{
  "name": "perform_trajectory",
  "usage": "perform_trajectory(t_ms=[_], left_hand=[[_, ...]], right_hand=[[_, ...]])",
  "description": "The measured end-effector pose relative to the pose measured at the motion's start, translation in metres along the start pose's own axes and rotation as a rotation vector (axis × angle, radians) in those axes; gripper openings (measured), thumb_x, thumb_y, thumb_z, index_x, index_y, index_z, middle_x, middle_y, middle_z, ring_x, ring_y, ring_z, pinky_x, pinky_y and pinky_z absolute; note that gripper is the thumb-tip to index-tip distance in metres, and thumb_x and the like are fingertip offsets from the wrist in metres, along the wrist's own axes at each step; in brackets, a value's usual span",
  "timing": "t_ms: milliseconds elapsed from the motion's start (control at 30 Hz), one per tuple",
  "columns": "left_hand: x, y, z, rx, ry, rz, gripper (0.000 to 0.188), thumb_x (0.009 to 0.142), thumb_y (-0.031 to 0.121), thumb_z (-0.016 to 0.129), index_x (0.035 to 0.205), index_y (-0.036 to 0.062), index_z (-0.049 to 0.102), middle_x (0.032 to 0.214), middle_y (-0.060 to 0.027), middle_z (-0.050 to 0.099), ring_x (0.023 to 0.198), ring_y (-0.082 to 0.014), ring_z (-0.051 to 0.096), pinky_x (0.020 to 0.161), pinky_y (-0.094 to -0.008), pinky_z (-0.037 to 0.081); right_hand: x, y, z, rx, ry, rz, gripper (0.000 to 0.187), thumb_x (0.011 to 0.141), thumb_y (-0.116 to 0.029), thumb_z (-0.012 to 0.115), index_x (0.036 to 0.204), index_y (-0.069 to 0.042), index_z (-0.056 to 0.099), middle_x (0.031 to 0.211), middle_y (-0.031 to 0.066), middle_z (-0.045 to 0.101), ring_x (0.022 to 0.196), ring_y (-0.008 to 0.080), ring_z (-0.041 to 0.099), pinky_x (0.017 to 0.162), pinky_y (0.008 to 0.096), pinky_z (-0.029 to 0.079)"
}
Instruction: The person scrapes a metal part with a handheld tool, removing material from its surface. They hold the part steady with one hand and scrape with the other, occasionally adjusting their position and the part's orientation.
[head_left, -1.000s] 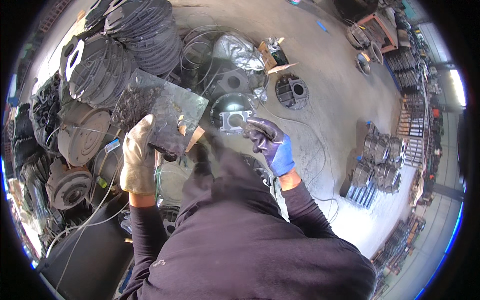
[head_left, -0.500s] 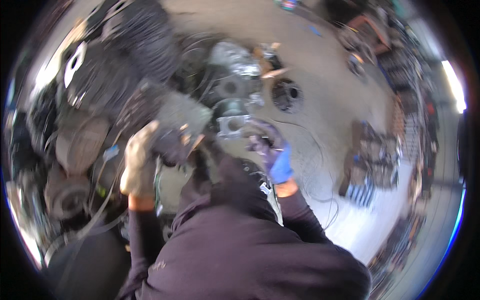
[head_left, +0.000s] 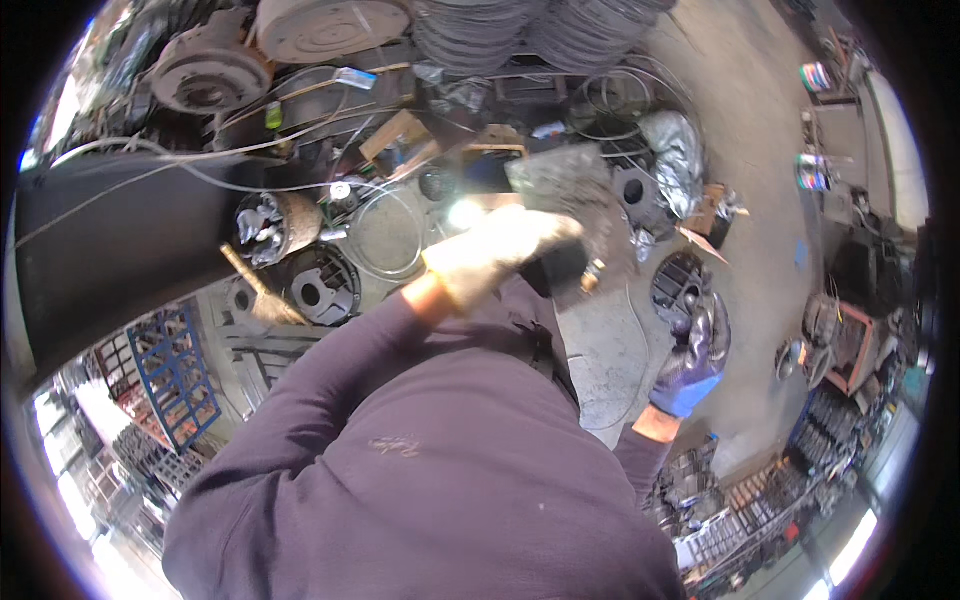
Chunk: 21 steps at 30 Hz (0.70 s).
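Observation:
My left hand, in a pale work glove glaring with light, is closed at the side of a flat grey plate-like object. A dark part and a small brass-coloured piece show at its lower side; blur hides its exact kind. My right hand, in a blue glove with a dark coated palm, is raised off to the right. Its fingers are bent and apart, with nothing visible between them. Just beyond them a round dark metal housing lies on the floor.
A tan bucket of scraps, a broom head and another round housing are at left. Loose hoses cross there. A silver wrapped bundle and stacked dark discs stand farther off. A blue rack is lower left.
My view has swung round to the left. My left hand has come across in front of my body with the grey plate-like object; my right hand is farther out to the right.

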<state>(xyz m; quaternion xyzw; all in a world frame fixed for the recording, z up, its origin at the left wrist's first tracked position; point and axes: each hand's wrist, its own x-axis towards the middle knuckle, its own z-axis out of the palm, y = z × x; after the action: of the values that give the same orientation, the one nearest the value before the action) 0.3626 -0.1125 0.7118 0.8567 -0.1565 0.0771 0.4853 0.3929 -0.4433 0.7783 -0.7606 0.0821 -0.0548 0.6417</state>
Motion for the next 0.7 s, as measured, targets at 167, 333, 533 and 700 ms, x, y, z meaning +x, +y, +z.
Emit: perform_trajectory(t_ms=[167,333,533,700], left_hand=[[-0.010,-0.036,-0.047,-0.443,0.278,-0.505,0.035,0.108,0.023,0.062,0.131,-0.0005,0.072,0.117,-0.0091,0.078,0.110,-0.0200,0.072,0.101,-0.0368,0.055],[-0.006,-0.045,-0.124,-0.998,0.623,-0.811,0.035,0.106,0.031,0.067,0.117,-0.0013,0.075,0.111,-0.0153,0.078,0.095,-0.0233,0.075,0.082,-0.0379,0.060],[0.004,-0.050,-0.148,-0.728,0.617,-0.689,0.031,0.109,0.024,0.066,0.131,0.0019,0.069,0.112,-0.0077,0.077,0.093,-0.0192,0.074,0.086,-0.0376,0.062],[0.028,-0.086,-0.152,0.222,0.163,-0.428,0.057,0.090,0.010,0.081,0.143,-0.0007,0.061,0.125,-0.0140,0.073,0.110,-0.0252,0.073,0.099,-0.0362,0.059]], right_hand=[[0.024,0.003,0.004,-0.067,0.067,-0.071,0.038,0.106,-0.014,0.067,0.141,0.001,0.067,0.119,0.0130,0.077,0.092,0.0141,0.070,0.079,0.0293,0.056],[0.019,0.005,-0.004,-0.038,0.111,0.036,0.035,0.108,-0.011,0.063,0.141,0.000,0.068,0.123,0.0137,0.076,0.095,0.0160,0.071,0.078,0.0292,0.056],[-0.014,0.016,-0.012,0.002,0.234,0.111,0.036,0.107,-0.011,0.064,0.142,0.001,0.066,0.117,0.0143,0.078,0.084,0.0140,0.067,0.077,0.0275,0.055],[-0.051,0.023,-0.016,-0.026,0.375,0.199,0.035,0.106,-0.007,0.064,0.141,0.001,0.067,0.117,0.0158,0.078,0.085,0.0143,0.069,0.078,0.0270,0.056]])
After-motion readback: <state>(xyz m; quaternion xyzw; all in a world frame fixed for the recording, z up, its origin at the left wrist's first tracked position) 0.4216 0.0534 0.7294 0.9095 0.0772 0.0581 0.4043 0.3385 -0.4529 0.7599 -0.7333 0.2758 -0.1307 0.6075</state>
